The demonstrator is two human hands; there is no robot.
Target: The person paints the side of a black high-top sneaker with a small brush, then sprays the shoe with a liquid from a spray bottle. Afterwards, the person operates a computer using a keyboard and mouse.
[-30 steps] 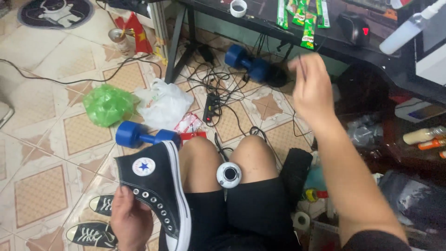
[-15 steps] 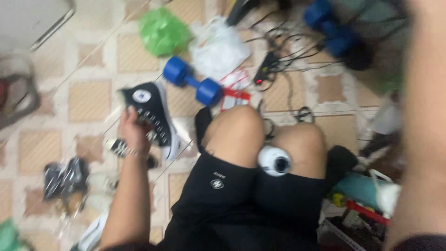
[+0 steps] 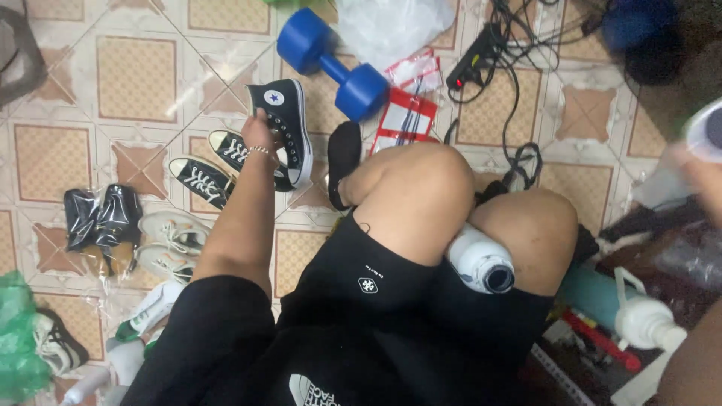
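The left hand (image 3: 258, 135) grips a black high-top sneaker (image 3: 283, 128) low above the floor tiles (image 3: 135, 75), the blurred right hand (image 3: 711, 177) unreadable, so the bottle (image 3: 481, 263) wedged between the knees could roll off.

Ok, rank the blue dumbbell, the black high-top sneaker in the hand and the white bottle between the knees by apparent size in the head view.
1. Blue dumbbell, longest.
2. Black high-top sneaker, nearly as long.
3. White bottle, smallest, though partly hidden by the knees and nearer the camera.
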